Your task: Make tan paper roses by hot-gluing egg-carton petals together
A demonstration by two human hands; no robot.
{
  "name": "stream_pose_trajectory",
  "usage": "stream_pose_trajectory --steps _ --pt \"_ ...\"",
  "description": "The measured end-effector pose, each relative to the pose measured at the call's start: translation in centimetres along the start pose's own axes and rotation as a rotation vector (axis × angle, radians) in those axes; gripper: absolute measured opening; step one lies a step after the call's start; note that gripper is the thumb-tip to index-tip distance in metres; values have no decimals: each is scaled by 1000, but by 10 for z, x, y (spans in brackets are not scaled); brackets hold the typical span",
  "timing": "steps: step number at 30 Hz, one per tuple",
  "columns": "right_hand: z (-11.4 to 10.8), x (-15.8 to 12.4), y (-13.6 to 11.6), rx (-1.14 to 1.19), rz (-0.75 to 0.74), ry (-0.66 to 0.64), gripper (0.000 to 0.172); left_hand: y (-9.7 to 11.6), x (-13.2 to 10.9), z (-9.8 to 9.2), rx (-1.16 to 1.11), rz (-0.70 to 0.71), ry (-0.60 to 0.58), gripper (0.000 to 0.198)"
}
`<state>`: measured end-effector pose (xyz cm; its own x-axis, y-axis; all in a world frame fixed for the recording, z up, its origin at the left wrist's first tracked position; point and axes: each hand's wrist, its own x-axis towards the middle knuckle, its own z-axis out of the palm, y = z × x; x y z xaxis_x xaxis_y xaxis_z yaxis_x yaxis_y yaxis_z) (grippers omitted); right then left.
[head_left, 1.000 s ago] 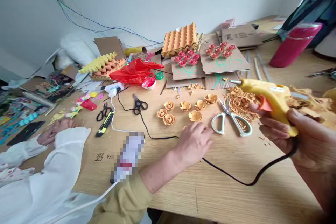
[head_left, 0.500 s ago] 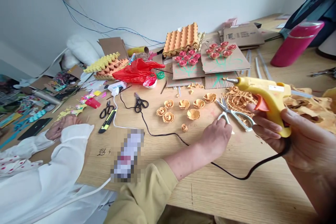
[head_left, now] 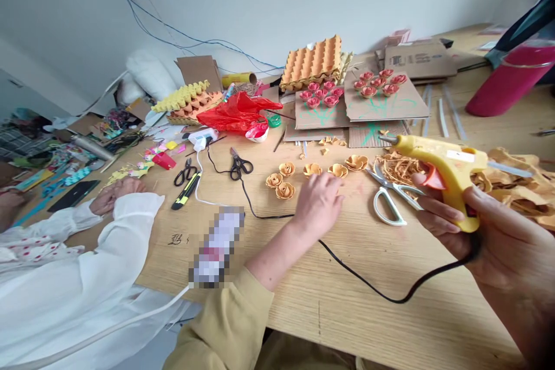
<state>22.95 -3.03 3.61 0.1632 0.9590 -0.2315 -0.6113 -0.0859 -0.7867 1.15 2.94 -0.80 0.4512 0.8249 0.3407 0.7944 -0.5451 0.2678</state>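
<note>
In my right hand (head_left: 463,214) is a yellow hot glue gun (head_left: 451,156), its nozzle pointing left and fingers beside the orange trigger. My left hand (head_left: 318,202) reaches down over the tabletop just in front of the orange paper flowers (head_left: 337,170). Its fingers bend downward and look closed, but their tips and whatever is under them are hidden. Three more flowers with filled centres (head_left: 285,189) sit left of this hand. White-handled scissors (head_left: 389,208) lie partly spread between my two hands.
A black cord (head_left: 368,277) crosses the table to the glue gun. Orange scraps (head_left: 520,179) are heaped at the right. Behind are pink flowers on cardboard (head_left: 385,107), egg trays (head_left: 312,63) and a pink bottle (head_left: 507,81). A co-worker's folded hands (head_left: 117,193) rest at left, near a phone (head_left: 219,245).
My left hand has let go of the white-handled scissors and moved left to the flowers, covering the small rolled bud and a cup-shaped flower. My right hand still holds the glue gun.
</note>
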Motion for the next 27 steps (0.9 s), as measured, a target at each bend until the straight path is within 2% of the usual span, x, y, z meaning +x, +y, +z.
stream_pose_trajectory --steps 3,6,11,14,17,22,25,27 --pt "0 -1 3 24 17 -81 32 -23 2 -6 18 -102 -49 40" --pt "-5 -1 7 34 61 -95 27 -28 2 0 60 -89 -114 56" --pt "-17 2 12 -7 91 -58 25 -14 0 2 158 -75 -192 31" --pt "-20 4 14 -63 65 -29 24 -4 -8 -5 136 -58 -167 33" --pt "-22 6 15 -75 61 -6 25 1 -18 -5 23 -40 -180 31" --pt "-22 8 18 -55 93 -2 27 -1 -25 2 -97 -69 -196 41" --pt "-20 9 21 -92 95 -5 32 -3 -26 2 -148 -73 -167 52" --pt "-18 10 23 -114 96 -21 33 -4 -27 1 -188 -71 -137 52"
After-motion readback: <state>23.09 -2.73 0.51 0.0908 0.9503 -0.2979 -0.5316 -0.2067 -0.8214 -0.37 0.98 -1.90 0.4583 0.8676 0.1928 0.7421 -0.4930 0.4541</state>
